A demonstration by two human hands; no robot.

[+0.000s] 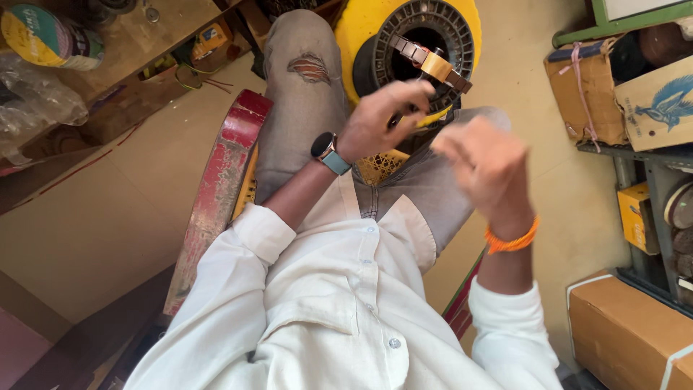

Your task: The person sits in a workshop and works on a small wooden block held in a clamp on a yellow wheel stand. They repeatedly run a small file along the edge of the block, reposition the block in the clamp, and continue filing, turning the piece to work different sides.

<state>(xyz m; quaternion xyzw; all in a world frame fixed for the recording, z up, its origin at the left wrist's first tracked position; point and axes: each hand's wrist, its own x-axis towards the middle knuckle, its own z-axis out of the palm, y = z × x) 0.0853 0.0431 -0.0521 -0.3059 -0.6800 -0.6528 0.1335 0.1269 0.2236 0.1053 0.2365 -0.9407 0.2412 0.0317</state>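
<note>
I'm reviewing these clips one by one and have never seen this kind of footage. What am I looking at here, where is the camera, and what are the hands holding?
There is no machine here: a person sits on a red-edged chair and works with bare hands. The single camera is worn on the head and looks straight down, so you see a white shirt and grey jeans. The left hand, with a smartwatch on its wrist, grips a dark slim tool; what kind is unclear. It is held against a strap-like piece with a yellow block, in front of a yellow-and-black round housing. The right hand, wearing an orange wristband, is blurred and seems empty. Cardboard boxes and shelves stand alongside.
</note>
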